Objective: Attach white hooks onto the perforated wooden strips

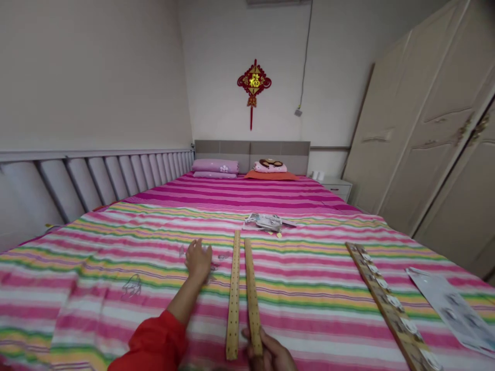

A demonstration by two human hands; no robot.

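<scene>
My right hand grips the lower end of a wooden strip with small holes, its far end pointing away from me. Beside it on the striped sheet lies a second holed wooden strip, nearly parallel. To the left of both, my left hand reaches low over the sheet with its fingers apart. Small dark, see-through pieces are scattered around that hand, too small and blurred to name. A thin clear tangle lies farther left.
Beyond the strips is a pile of plastic packaging with a dark flat piece. At right lie a board carrying a row of white-and-metal fittings and a clear plastic packet. A radiator lines the left wall; wardrobes stand right.
</scene>
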